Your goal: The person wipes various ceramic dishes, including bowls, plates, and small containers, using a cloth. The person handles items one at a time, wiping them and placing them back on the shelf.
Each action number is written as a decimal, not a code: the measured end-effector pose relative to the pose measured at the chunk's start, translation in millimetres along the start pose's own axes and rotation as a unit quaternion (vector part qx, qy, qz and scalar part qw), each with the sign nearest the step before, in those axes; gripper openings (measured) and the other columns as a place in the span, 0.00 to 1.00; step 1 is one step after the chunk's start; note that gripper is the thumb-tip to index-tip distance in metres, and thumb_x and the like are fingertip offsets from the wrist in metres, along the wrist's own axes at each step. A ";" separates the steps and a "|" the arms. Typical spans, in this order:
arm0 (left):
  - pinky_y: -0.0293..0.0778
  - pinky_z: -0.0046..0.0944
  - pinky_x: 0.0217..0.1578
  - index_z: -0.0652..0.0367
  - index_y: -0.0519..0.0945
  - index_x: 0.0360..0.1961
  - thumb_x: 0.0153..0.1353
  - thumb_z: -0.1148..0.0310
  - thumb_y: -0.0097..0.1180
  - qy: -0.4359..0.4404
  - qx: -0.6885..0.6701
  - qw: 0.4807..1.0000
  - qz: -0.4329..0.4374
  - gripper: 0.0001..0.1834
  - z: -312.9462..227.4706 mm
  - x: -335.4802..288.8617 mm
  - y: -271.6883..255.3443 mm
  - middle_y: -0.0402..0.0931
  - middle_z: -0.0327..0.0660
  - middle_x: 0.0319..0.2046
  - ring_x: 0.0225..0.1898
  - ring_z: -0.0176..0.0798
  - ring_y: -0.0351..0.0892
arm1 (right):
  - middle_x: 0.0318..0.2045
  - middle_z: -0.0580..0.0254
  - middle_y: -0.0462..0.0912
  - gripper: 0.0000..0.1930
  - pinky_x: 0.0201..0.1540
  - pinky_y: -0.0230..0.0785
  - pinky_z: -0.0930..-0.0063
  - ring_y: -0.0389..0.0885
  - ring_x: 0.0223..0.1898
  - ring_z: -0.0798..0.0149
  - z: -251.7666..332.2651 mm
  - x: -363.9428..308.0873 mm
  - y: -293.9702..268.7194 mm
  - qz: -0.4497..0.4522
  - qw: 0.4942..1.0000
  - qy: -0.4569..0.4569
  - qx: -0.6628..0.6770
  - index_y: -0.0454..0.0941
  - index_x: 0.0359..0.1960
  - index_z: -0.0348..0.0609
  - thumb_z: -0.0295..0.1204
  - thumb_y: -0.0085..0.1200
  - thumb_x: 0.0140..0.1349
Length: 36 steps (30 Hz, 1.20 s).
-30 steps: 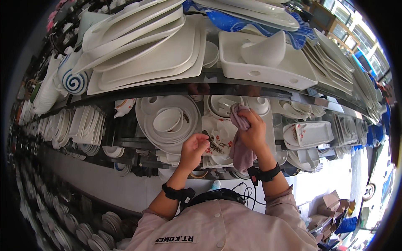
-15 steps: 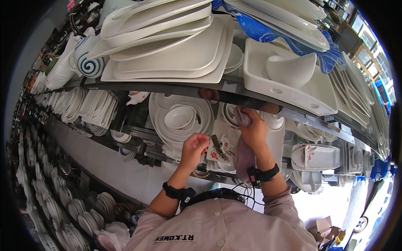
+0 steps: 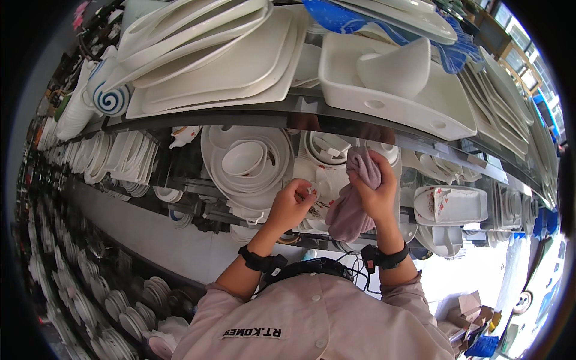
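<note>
My right hand (image 3: 379, 189) grips a bunched mauve cloth (image 3: 348, 219), whose lower end hangs over the crockery on the lower shelf. To its left, my left hand (image 3: 289, 207) is closed, thumb and fingertips together. A white spot with red marks shows at those fingertips; whether it is held or lies behind them I cannot tell. Past the hands stands a white round container (image 3: 327, 144) with small white pieces in it. Left of the hands, a white bowl (image 3: 245, 162) rests on stacked white plates (image 3: 210, 171). A flower-patterned white dish partly shows between the hands.
Overhanging the hands, the upper shelf edge (image 3: 240, 117) carries stacked rectangular plates (image 3: 216, 90) and a deep white tray (image 3: 384, 101) holding a scoop-shaped bowl. Flower-decorated rectangular dishes (image 3: 450, 204) stand to the right. Shelves of dishes line the lower left; cardboard boxes (image 3: 471, 315) sit lower right.
My right hand has drawn the cloth back from the round container and bunched it up. My left hand has shifted up and right, closer to the cloth. The whole view has moved slightly.
</note>
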<state>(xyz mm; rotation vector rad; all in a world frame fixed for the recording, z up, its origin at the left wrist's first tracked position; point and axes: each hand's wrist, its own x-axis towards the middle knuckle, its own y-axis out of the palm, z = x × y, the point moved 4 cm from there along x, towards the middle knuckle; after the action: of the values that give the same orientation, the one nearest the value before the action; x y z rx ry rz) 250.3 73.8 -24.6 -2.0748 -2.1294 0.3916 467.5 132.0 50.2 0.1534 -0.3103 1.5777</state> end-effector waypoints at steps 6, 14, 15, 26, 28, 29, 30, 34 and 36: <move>0.78 0.42 0.35 0.61 0.72 0.57 0.58 0.64 0.69 0.045 0.183 0.981 -0.054 0.29 10.0 7.4 15.4 0.77 0.45 0.36 0.31 0.42 0.80 | 0.48 0.55 0.85 0.24 0.57 0.74 0.70 0.82 0.51 0.65 -5.8 -33.6 -2.1 0.067 0.998 0.009 0.010 0.77 0.54 0.36 0.23 0.69 0.55; 0.81 0.51 0.42 0.57 0.66 0.67 0.57 0.53 0.68 0.015 0.338 0.941 0.000 0.41 -17.7 18.7 29.6 0.68 0.52 0.55 0.46 0.57 0.83 | 0.47 0.58 0.84 0.24 0.58 0.71 0.71 0.80 0.52 0.67 -23.6 -48.7 -4.8 0.051 0.997 0.054 0.005 0.76 0.54 0.34 0.22 0.69 0.56; 0.81 0.51 0.42 0.55 0.67 0.67 0.57 0.51 0.67 0.000 0.348 0.937 0.009 0.41 -19.4 20.6 32.1 0.68 0.52 0.55 0.45 0.57 0.83 | 0.47 0.58 0.84 0.23 0.58 0.71 0.71 0.80 0.52 0.67 -25.3 -49.7 -7.2 0.050 0.997 0.058 0.002 0.76 0.54 0.34 0.22 0.69 0.56; 0.81 0.53 0.41 0.49 0.70 0.69 0.57 0.45 0.64 0.039 0.427 0.903 0.030 0.40 -7.4 32.9 61.5 0.69 0.48 0.56 0.45 0.58 0.83 | 0.50 0.57 0.83 0.24 0.58 0.71 0.71 0.80 0.53 0.66 -26.6 -57.5 -26.2 0.025 0.996 0.085 -0.011 0.77 0.54 0.35 0.23 0.69 0.56; 0.81 0.52 0.39 0.49 0.71 0.68 0.57 0.46 0.65 0.087 0.463 0.882 0.016 0.39 -15.0 28.8 62.6 0.69 0.49 0.56 0.48 0.57 0.80 | 0.51 0.56 0.83 0.24 0.59 0.71 0.71 0.80 0.54 0.66 -24.2 -57.2 -26.6 0.024 0.996 0.090 -0.007 0.77 0.54 0.35 0.24 0.69 0.56; 0.81 0.51 0.39 0.48 0.71 0.68 0.57 0.47 0.65 0.111 0.480 0.870 0.009 0.39 -19.4 26.7 63.1 0.69 0.49 0.56 0.49 0.56 0.78 | 0.51 0.56 0.83 0.24 0.59 0.71 0.71 0.80 0.53 0.66 -24.2 -57.2 -27.1 0.021 0.996 0.084 -0.010 0.77 0.54 0.35 0.24 0.69 0.56; 0.81 0.52 0.40 0.48 0.72 0.68 0.57 0.47 0.65 0.107 0.473 0.875 0.008 0.39 -18.7 26.8 63.7 0.70 0.48 0.56 0.51 0.57 0.77 | 0.51 0.56 0.83 0.24 0.59 0.71 0.71 0.80 0.53 0.66 -24.6 -57.4 -27.4 0.019 0.997 0.079 -0.012 0.77 0.54 0.35 0.24 0.69 0.56; 0.80 0.52 0.44 0.50 0.73 0.68 0.56 0.47 0.64 0.104 0.464 0.879 -0.012 0.39 -12.4 28.4 71.4 0.71 0.48 0.54 0.55 0.58 0.72 | 0.51 0.56 0.83 0.24 0.59 0.71 0.71 0.80 0.53 0.66 -22.6 -58.9 -29.0 0.009 0.997 0.078 -0.001 0.77 0.55 0.35 0.23 0.69 0.55; 0.79 0.52 0.44 0.52 0.72 0.68 0.56 0.47 0.64 0.108 0.478 0.871 -0.025 0.40 -8.1 28.1 78.8 0.71 0.49 0.54 0.54 0.58 0.71 | 0.51 0.56 0.83 0.24 0.59 0.71 0.71 0.80 0.53 0.66 -24.0 -60.9 -33.3 0.006 0.996 0.084 -0.005 0.77 0.55 0.36 0.23 0.69 0.55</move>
<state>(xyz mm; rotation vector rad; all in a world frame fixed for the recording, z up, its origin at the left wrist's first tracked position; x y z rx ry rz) 327.0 103.6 -41.4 -1.3792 -1.3821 0.9208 505.1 81.0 13.1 0.0113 -0.1871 1.5897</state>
